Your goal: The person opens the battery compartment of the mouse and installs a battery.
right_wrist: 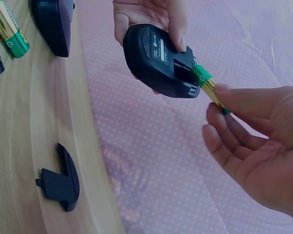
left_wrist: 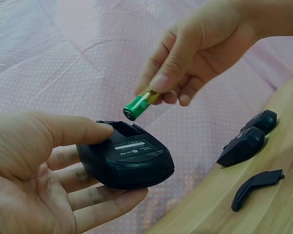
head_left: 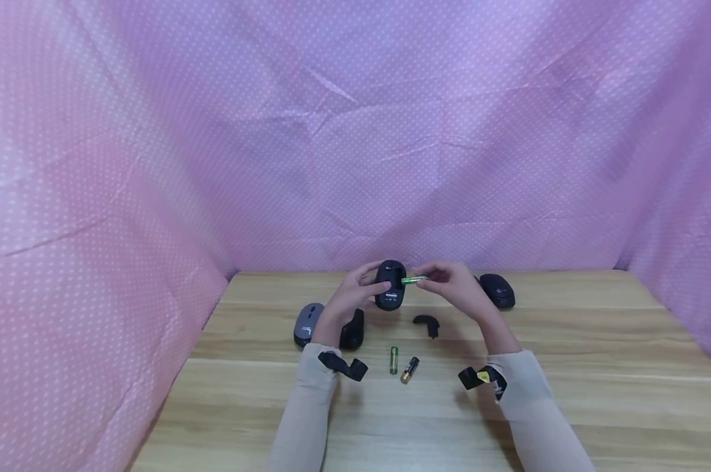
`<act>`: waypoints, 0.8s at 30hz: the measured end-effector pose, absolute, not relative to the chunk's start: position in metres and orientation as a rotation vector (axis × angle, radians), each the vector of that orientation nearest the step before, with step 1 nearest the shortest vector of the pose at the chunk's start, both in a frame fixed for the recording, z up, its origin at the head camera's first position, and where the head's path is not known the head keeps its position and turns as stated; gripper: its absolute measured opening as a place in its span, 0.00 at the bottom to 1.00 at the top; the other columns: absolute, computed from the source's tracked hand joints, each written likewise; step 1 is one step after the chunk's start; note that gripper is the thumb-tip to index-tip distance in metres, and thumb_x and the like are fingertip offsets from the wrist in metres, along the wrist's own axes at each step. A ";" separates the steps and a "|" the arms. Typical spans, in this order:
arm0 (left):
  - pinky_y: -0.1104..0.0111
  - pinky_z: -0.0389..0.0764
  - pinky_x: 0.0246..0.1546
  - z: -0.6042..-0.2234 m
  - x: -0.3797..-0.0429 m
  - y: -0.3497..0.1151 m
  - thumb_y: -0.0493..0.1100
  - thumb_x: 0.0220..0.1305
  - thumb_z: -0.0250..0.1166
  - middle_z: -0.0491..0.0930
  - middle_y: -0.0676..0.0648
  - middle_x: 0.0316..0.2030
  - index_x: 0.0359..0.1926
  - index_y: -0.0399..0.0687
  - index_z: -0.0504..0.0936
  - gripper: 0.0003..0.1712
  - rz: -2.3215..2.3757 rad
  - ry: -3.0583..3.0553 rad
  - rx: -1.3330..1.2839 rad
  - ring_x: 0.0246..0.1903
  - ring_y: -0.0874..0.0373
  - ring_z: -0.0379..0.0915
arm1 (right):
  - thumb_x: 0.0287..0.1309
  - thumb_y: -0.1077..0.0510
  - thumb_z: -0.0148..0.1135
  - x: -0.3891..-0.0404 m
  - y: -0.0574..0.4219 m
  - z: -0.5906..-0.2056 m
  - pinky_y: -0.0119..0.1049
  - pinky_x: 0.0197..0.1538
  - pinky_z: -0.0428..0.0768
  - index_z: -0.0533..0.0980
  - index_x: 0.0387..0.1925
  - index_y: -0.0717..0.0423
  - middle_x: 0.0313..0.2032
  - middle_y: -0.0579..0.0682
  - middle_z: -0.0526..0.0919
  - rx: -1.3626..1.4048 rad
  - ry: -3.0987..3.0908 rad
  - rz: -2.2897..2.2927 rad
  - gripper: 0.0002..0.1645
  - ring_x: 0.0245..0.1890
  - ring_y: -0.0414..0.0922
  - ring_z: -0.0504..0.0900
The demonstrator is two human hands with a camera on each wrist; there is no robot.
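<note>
My left hand (head_left: 352,292) holds a black computer mouse (head_left: 391,296) with its underside turned up, the thumb on top and the fingers beneath. Its battery compartment (right_wrist: 183,73) is uncovered. Between thumb and fingertips, my right hand (head_left: 452,286) pinches a green and gold battery (left_wrist: 140,102), one end directed at the compartment. In the left wrist view a small gap shows between battery and mouse. The black battery cover (right_wrist: 58,180) lies loose on the table below the hands.
On the wooden table (head_left: 597,341) lie a green battery (head_left: 394,360) and a black and copper battery (head_left: 410,370). A grey mouse (head_left: 307,324) and a black mouse (head_left: 352,331) sit at left, another black mouse (head_left: 497,291) at right. Pink dotted cloth (head_left: 355,131) hangs behind.
</note>
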State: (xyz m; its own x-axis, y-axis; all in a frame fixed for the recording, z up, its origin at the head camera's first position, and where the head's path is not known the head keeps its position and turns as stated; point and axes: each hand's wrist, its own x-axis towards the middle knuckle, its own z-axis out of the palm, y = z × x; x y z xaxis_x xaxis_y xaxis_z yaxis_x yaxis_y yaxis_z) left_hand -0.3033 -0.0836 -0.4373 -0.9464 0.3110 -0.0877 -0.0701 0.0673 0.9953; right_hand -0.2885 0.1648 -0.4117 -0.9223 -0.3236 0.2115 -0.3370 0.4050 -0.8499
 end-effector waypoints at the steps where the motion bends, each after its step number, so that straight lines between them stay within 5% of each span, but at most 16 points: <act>1: 0.52 0.86 0.52 -0.437 -0.303 -0.083 0.40 0.68 0.67 0.74 0.35 0.67 0.73 0.53 0.70 0.33 1.956 2.077 0.251 0.60 0.41 0.78 | 0.64 0.59 0.69 -0.288 0.164 -0.412 0.31 0.46 0.83 0.83 0.52 0.62 0.49 0.58 0.87 0.596 -2.605 1.600 0.16 0.43 0.45 0.84; 8: 0.51 0.86 0.51 -0.435 -0.301 -0.082 0.40 0.68 0.67 0.76 0.35 0.66 0.72 0.53 0.71 0.33 1.934 2.113 0.321 0.60 0.40 0.79 | 0.61 0.60 0.72 -0.288 0.156 -0.413 0.25 0.42 0.82 0.83 0.48 0.63 0.42 0.60 0.88 0.556 -2.511 1.593 0.15 0.39 0.45 0.85; 24: 0.58 0.88 0.45 -0.433 -0.299 -0.077 0.41 0.68 0.68 0.74 0.35 0.67 0.72 0.53 0.72 0.32 1.844 2.156 0.361 0.62 0.40 0.77 | 0.59 0.64 0.72 -0.284 0.141 -0.418 0.24 0.47 0.81 0.83 0.48 0.63 0.44 0.60 0.87 0.576 -2.369 1.577 0.15 0.40 0.47 0.84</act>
